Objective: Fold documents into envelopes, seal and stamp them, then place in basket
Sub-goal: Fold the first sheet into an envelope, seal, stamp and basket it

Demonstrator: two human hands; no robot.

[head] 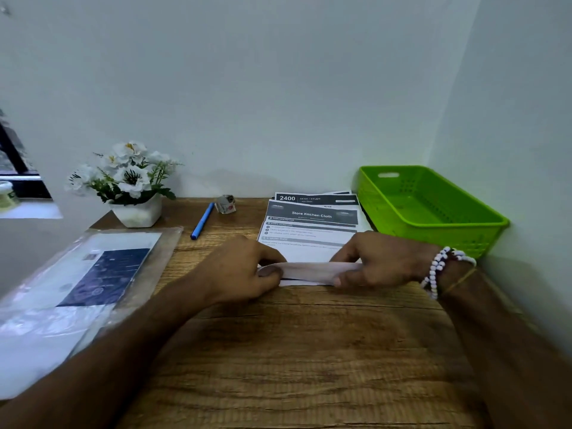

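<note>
A stack of printed documents [311, 224] lies on the wooden desk [294, 351] near the back wall. The top sheet's near edge [309, 270] is curled up and over. My left hand [241, 270] pinches the left end of that curled edge. At the right end, my right hand [371, 261] pinches it too, with bead bracelets on the wrist. A green plastic basket [433, 230] stands in the right back corner, with nothing in it. A clear plastic pack of white envelopes [77, 289] lies at the left.
A blue pen [202, 220] lies behind my left hand. Beside it sits a small crumpled packet [226, 204]. A white pot of white flowers [130, 187] stands at the back left. Walls close the desk at the back and right.
</note>
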